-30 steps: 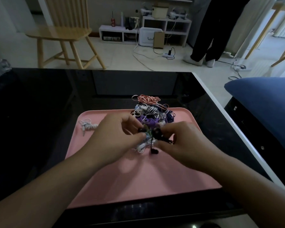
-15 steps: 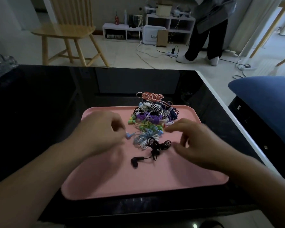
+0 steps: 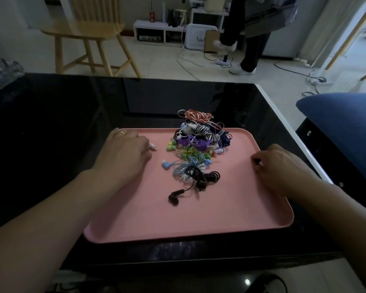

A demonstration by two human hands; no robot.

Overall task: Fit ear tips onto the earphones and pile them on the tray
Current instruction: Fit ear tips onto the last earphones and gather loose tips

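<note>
- No brand, label or writing is being shown legibly anywhere; the small red can point(image 3: 151, 13) on the far shelf is too small to be read.
- A pink tray point(image 3: 199, 225) is being carried by the black glossy tabletop point(image 3: 51, 115).
- A pile of coiled earphones point(image 3: 199, 142) in orange, striped black-and-white, purple, green and blue is being heaped at the tray's far middle, spilling just over its far rim.
- A black earphone set point(image 3: 197, 180) is lying at the near edge of the pile, one bud point(image 3: 174, 199) stretched out on its cable toward the near side of the tray.
- The left hand point(image 3: 125, 153) is being held over the tray's far left corner, well apart from the black set; a ring is being worn on one finger. Its fingers are curled round a small white piece point(image 3: 153, 146), apparently a white earphone, just left of the pile.
- The right hand point(image 3: 283, 166) is being rested at the tray's right rim, well apart from the pile. Its fingers point(image 3: 257, 163) are being curled under, and something small and dark seems to be pinched at their tips; what it is cannot be told.
- A wooden chair point(image 3: 89, 32) and a standing person's legs point(image 3: 251, 49) are being seen beyond the tabletop.
</note>
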